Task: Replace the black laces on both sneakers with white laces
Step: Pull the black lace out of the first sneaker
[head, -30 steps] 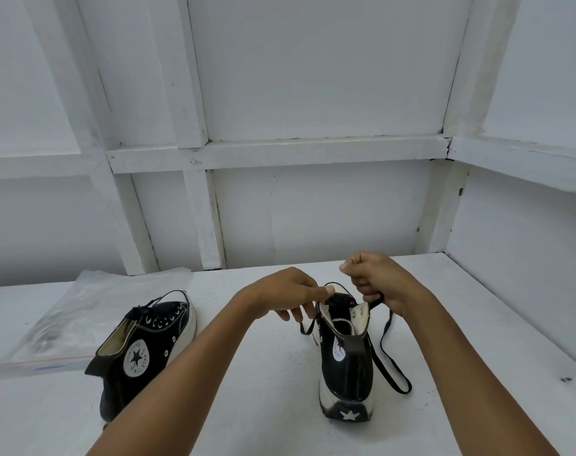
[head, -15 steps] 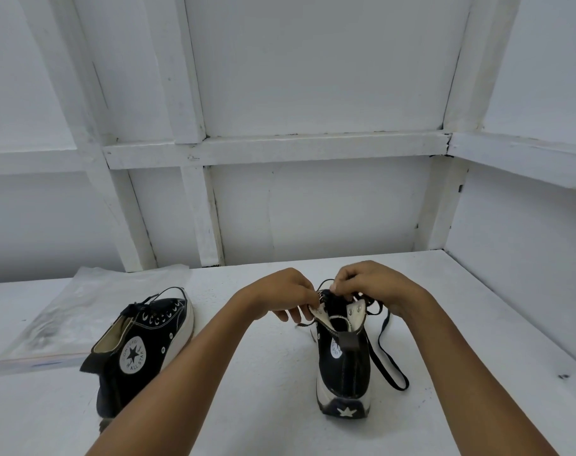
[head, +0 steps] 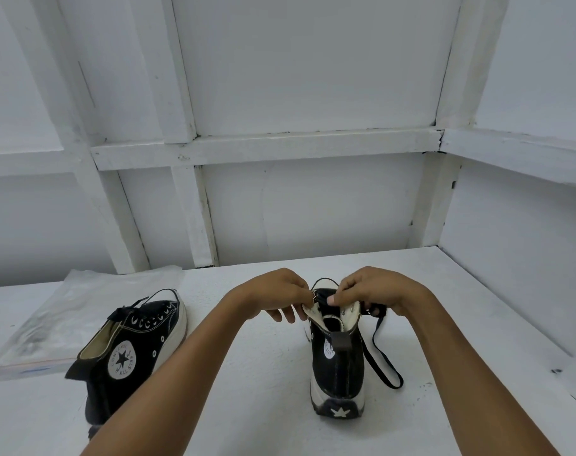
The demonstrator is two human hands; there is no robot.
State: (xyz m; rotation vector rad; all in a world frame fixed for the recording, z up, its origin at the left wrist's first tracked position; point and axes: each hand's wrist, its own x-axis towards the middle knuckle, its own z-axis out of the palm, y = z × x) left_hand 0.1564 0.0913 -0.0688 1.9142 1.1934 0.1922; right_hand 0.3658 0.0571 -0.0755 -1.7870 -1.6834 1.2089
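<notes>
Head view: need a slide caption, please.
Left hand pinches the sneaker collar; right hand grips its black lace.

Black canvas high-top sneaker with white rubber sole (head: pixel 337 366) — upright on the white table (head: pixel 247 406), heel toward the camera (white star on the heel patch), collar spread open. Its flat black lace (head: pixel 378 327) is loose at the top and loops down the right side onto the table. Second black high-top sneaker (head: pixel 138 343) — well apart to the left, round star logo facing the camera, its own black lace (head: pixel 117 313) threaded.
</notes>
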